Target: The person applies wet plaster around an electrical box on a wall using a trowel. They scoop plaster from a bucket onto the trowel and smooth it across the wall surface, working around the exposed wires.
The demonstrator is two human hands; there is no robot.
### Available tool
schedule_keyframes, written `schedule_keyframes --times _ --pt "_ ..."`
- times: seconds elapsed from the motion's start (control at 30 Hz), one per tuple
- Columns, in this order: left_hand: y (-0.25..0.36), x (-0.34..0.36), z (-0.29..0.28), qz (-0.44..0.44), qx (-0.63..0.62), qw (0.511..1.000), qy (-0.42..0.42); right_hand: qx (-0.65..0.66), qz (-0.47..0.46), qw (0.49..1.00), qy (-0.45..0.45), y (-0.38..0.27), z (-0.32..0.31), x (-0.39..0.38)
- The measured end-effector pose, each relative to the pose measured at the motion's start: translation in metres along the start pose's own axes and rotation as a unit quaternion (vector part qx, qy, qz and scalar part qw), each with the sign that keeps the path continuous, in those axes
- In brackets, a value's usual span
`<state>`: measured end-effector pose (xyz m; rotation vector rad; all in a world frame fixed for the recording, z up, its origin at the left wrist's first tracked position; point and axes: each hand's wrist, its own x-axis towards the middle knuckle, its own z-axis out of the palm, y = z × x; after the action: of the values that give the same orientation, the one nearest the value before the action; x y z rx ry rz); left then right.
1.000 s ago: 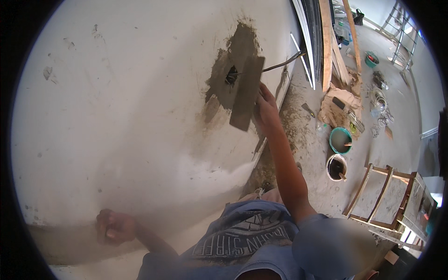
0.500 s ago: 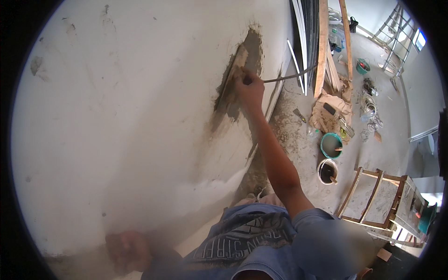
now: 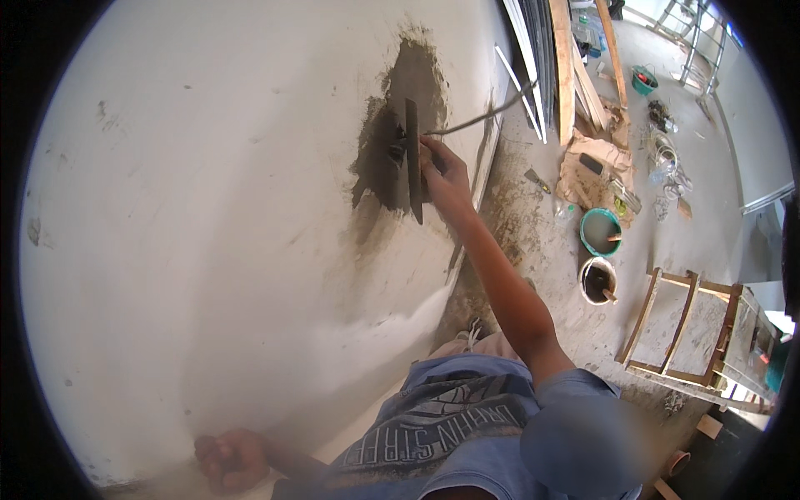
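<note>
A plastering trowel (image 3: 413, 158), seen almost edge-on with its long thin blade, is in my right hand (image 3: 444, 177), fingers wrapped round its handle. Its blade stands tilted off the white wall (image 3: 250, 192), in front of a dark wet mortar patch (image 3: 415, 71). Beside the blade, a dark hollow (image 3: 397, 148) shows in the patch. A grey cable (image 3: 487, 115) sticks out by the patch and bends off to the right. My left hand (image 3: 233, 460) is low at the left, close to the wall, its fingers curled in with nothing visible in them.
On the floor at right are a green bucket (image 3: 600, 232), a white bucket (image 3: 597, 281), a scraper (image 3: 537, 180) and crumpled brown paper (image 3: 575, 179). Planks (image 3: 562, 75) lean at the wall's far end. A wooden trestle (image 3: 685, 325) stands at right.
The trowel has swung from lying against the patch to edge-on, off the wall. The patch now looks darker and smoother. The view has shifted slightly; my left hand stays low.
</note>
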<state>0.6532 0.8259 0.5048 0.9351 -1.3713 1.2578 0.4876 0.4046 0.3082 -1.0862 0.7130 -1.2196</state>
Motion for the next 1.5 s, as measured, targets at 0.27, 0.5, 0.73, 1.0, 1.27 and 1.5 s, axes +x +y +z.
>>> schedule_keyframes --times 0.27,0.5,0.73,1.0,1.27,1.5 --pt "0.000 0.004 0.008 0.015 0.069 0.997 0.000 -0.019 -0.031 0.999 0.024 0.006 0.014 0.022" --pt "0.004 0.002 -0.002 -0.002 0.042 0.999 -0.034 -0.062 -0.085 0.994 -0.034 0.004 0.016 -0.003" --pt "-0.004 -0.002 0.001 0.052 0.164 0.984 0.036 -0.113 -0.152 0.956 -0.226 0.008 0.019 -0.099" --pt "-0.001 0.004 0.014 0.033 0.092 0.995 0.002 -0.025 -0.122 0.989 -0.081 0.005 -0.015 0.015" --pt "-0.003 0.003 0.001 0.030 0.067 0.997 0.001 -0.081 -0.193 0.975 -0.073 -0.007 0.016 0.002" --pt "0.003 0.005 0.020 0.020 0.076 0.997 -0.006 -0.018 -0.104 0.933 -0.345 0.010 0.017 -0.117"
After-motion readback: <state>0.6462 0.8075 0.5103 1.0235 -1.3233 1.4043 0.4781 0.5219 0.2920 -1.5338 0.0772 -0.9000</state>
